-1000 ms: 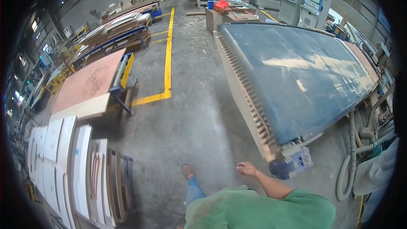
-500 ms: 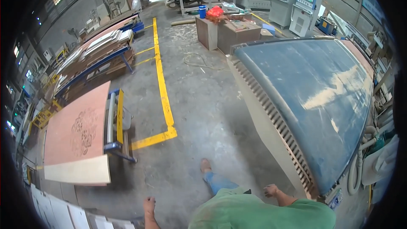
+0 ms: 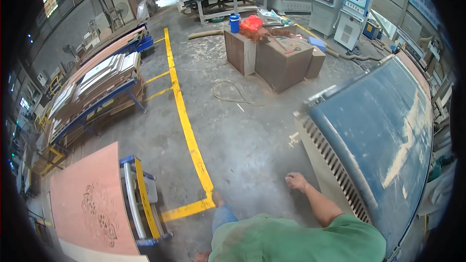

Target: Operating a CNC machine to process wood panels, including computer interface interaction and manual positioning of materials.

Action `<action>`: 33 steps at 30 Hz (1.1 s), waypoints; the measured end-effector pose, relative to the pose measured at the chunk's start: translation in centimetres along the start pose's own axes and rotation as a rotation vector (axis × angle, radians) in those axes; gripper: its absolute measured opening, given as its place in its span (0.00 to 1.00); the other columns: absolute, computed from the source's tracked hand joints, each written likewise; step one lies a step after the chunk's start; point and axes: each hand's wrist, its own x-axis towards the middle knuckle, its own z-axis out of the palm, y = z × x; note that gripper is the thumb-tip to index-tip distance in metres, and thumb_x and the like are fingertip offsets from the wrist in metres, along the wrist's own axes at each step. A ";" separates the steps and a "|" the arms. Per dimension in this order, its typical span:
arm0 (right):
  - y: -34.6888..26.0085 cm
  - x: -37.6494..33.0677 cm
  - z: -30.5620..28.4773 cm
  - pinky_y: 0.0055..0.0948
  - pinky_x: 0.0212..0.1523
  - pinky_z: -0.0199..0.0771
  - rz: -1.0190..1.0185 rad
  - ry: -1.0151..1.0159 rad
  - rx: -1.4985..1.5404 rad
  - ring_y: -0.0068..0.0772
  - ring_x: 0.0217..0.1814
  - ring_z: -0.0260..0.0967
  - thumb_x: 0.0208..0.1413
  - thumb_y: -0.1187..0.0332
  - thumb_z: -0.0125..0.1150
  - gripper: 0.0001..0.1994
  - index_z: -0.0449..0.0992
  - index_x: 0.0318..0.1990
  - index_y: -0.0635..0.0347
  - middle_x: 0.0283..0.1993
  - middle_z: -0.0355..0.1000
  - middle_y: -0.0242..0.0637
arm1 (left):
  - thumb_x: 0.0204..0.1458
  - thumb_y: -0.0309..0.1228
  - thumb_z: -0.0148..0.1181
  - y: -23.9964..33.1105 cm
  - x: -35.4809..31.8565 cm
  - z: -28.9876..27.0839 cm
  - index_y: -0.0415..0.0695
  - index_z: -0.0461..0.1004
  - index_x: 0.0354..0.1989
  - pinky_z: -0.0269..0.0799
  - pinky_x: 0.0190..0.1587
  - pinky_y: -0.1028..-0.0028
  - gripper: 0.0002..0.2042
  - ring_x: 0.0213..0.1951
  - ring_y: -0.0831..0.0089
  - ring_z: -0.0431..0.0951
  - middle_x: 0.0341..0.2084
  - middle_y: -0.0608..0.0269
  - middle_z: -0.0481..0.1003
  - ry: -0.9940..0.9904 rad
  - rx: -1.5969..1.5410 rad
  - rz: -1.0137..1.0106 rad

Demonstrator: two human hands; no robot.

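Loosely curled right hand point(image 3: 295, 182), arm outstretched, beside blue machine bed point(image 3: 378, 131)

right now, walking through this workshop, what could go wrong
The right hand swings empty close to the ribbed edge of the big blue machine bed; it could knock against it. A loose hose lies coiled on the concrete floor ahead, a likely trip hazard. The cart holding the carved pink panel juts out beside the yellow line, easy to clip with a leg.

Woodworking workshop, carved panel point(image 3: 92, 204), control cabinets point(image 3: 357, 17)
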 end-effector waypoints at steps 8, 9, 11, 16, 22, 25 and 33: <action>-2.3 19.4 0.9 0.35 0.33 0.78 -0.343 -0.355 -0.970 0.38 0.34 0.77 0.57 0.64 0.58 0.13 0.77 0.44 0.63 0.37 0.78 0.42 | 0.52 0.43 0.57 13.1 26.9 -15.7 0.50 0.79 0.29 0.75 0.43 0.66 0.11 0.40 0.70 0.81 0.33 0.63 0.81 0.348 0.306 1.003; -2.6 21.5 3.8 0.36 0.35 0.79 0.080 -0.285 -0.281 0.38 0.35 0.77 0.58 0.63 0.58 0.14 0.76 0.46 0.62 0.40 0.77 0.43 | 0.51 0.39 0.59 13.7 29.1 -18.0 0.45 0.80 0.30 0.73 0.34 0.68 0.11 0.31 0.73 0.79 0.26 0.63 0.78 0.124 0.306 0.611; -12.3 20.5 6.6 0.38 0.36 0.79 0.603 -0.050 -0.067 0.40 0.36 0.77 0.59 0.63 0.58 0.16 0.74 0.51 0.62 0.43 0.77 0.44 | 0.52 0.37 0.59 19.5 39.0 -25.3 0.43 0.80 0.34 0.74 0.28 0.69 0.11 0.26 0.74 0.79 0.22 0.62 0.78 -0.054 0.106 0.121; -17.2 30.4 9.1 0.39 0.35 0.79 0.777 0.051 0.250 0.41 0.36 0.77 0.57 0.61 0.60 0.19 0.74 0.54 0.60 0.44 0.76 0.44 | 0.53 0.36 0.58 39.3 57.7 -38.7 0.36 0.80 0.33 0.71 0.29 0.73 0.13 0.24 0.77 0.74 0.22 0.61 0.77 0.244 -0.267 0.105; -26.1 55.8 6.7 0.36 0.29 0.77 0.308 -0.085 -0.197 0.36 0.29 0.76 0.56 0.61 0.60 0.14 0.78 0.44 0.59 0.33 0.77 0.41 | 0.53 0.36 0.58 51.9 73.1 -45.3 0.40 0.80 0.35 0.73 0.30 0.74 0.11 0.26 0.77 0.76 0.24 0.61 0.78 0.178 -0.429 0.063; -36.2 70.6 4.6 0.29 0.23 0.71 0.435 0.062 0.225 0.29 0.25 0.71 0.57 0.62 0.57 0.13 0.79 0.39 0.64 0.25 0.73 0.37 | 0.53 0.34 0.57 55.0 76.8 -43.9 0.42 0.80 0.35 0.72 0.27 0.74 0.09 0.25 0.77 0.76 0.24 0.63 0.78 0.054 -0.430 -0.086; -65.9 97.8 -3.9 0.26 0.32 0.74 0.118 0.239 0.224 0.26 0.32 0.73 0.58 0.62 0.60 0.21 0.73 0.55 0.65 0.36 0.74 0.35 | 0.56 0.34 0.56 63.0 97.5 -48.0 0.44 0.77 0.34 0.73 0.28 0.69 0.08 0.29 0.74 0.78 0.28 0.65 0.77 -0.247 0.218 0.687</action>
